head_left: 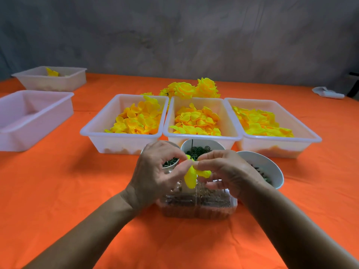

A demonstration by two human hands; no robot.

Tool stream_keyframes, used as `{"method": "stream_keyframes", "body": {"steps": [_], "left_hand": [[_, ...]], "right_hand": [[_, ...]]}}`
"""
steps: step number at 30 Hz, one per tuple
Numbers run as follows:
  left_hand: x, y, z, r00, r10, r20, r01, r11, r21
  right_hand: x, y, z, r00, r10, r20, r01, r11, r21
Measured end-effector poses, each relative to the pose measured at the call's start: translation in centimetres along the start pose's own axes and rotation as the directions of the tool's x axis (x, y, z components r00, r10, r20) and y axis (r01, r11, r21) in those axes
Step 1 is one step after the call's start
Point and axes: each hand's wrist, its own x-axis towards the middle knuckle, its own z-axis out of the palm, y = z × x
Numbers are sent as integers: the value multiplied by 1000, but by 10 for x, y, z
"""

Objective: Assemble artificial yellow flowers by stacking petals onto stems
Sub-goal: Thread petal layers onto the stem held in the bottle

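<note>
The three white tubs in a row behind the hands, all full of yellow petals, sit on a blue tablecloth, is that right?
Not quite: the tablecloth is orange, not blue, as the head view shows. The three white tubs do sit in a row behind the hands, all holding yellow petals.

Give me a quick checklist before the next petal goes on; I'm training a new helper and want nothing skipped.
1. Petal piece held: ok. The left hand and right hand both pinch the yellow petal piece.
2. Stem through the piece: cannot tell; the fingers hide it.
3. Petal supply: ok. The left tray, middle tray and right tray all hold yellow petals.
4. Green rings at hand: ok. The middle bowl behind the hands holds them.
5. Finished flowers out of the way: ok. The finished flowers lie behind the trays.
6. Free hand to pick up a petal: not ok; both are busy.
</note>
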Motion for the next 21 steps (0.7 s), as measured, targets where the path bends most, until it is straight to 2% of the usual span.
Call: {"method": "stream_keyframes", "body": {"steps": [4,7,9,11,13,15,18,21], "left_hand": [[7,3,8,980,-199,16,198,954,-225],[6,-1,11,963,-267,41,267,923,-277],[5,-3,12,960,-277,41,277,921,-272],[5,-4,12,959,-279,44,280,922,-266],[5,-5,13,959,-280,48,283,922,-264],[5,-4,13,961,-272,43,274,928,-252],[5,-2,13,964,-264,39,265,934,-239],[4,-2,13,966,-259,30,258,937,-236]], "right_hand": [[3,-10,-11,996,-85,-17,80,977,-200],[18,-20,-30,961,-230,-151,184,945,-269],[33,-22,-36,931,-307,-198,213,897,-388],[49,-18,-33,919,-367,-146,225,791,-570],[66,-12,-25,921,-386,-49,220,621,-752],[81,-6,-19,930,-368,10,199,479,-855],[94,1,-15,938,-346,38,171,365,-915],[100,5,-12,934,-355,42,161,312,-936]]}}
